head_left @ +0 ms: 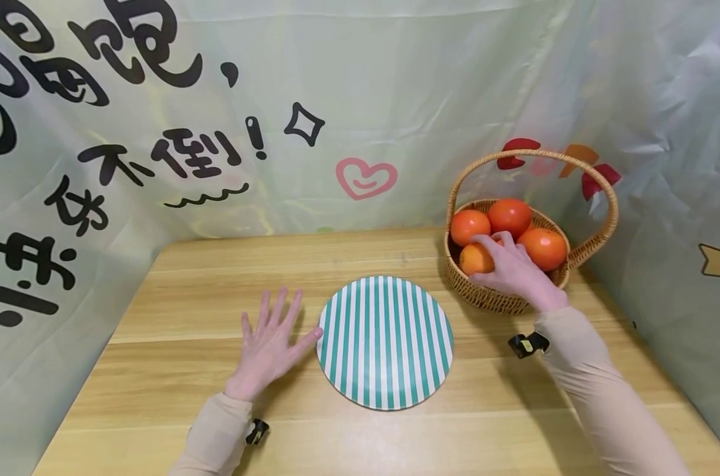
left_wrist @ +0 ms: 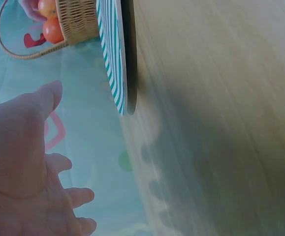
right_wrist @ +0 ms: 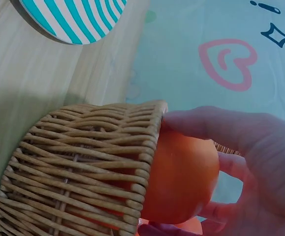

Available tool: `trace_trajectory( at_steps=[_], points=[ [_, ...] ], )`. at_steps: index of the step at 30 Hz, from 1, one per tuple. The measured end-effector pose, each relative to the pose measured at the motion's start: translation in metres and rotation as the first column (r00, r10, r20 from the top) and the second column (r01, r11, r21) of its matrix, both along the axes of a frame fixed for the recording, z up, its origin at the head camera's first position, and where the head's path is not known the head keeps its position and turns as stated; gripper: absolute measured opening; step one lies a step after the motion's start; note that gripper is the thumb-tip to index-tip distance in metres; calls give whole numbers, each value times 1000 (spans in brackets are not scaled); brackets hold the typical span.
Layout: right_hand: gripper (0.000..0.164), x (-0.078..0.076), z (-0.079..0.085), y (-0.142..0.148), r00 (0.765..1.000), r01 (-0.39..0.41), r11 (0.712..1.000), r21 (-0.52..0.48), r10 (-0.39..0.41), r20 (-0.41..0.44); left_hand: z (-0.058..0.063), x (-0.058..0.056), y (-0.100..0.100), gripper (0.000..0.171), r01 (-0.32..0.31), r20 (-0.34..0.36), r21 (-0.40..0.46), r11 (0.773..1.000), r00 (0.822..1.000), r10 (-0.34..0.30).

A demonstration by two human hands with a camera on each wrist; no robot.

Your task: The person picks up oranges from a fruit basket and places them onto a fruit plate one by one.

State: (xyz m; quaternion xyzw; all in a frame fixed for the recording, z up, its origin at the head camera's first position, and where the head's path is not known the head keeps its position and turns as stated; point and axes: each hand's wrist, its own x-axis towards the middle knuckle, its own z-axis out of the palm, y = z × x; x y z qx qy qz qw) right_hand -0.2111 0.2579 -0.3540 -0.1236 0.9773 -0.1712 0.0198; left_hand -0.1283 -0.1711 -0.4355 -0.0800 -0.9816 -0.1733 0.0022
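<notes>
A wicker basket [head_left: 484, 301] with a tall arched handle holds several round fruits. My right hand [head_left: 517, 268] reaches over its near rim, thumb and fingers curled around an orange [head_left: 475, 259]. In the right wrist view the thumb lies by the basket's rim [right_wrist: 149, 157], and the fingers pass behind the orange [right_wrist: 184, 172]. Redder fruits [head_left: 510, 217] sit beside and behind it. My left hand [head_left: 270, 347] is spread above the table, holding nothing. Its thumb points toward a round green-and-white striped plate [head_left: 385, 344]; the left wrist view shows a gap between thumb and plate [left_wrist: 113, 59].
The wooden table [head_left: 175, 330] extends left of and in front of the plate. A pale printed cloth [head_left: 431, 86] hangs behind and along both sides. The basket's handle [head_left: 532, 153] arches high over the fruits and leans right.
</notes>
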Motion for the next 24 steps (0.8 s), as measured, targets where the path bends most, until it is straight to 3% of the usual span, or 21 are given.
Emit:
trace_trajectory(
  at_steps=[11,24],
  points=[
    [74,-9,1,9,997,-39,999,-34,41,60,0,1,1,87,4,9,4,1000,1000,-5],
    [70,-8,0,8,999,-11,999,-44,13,34,-2,0,2,87,2,-7,15,1000,1000,-1]
  ],
)
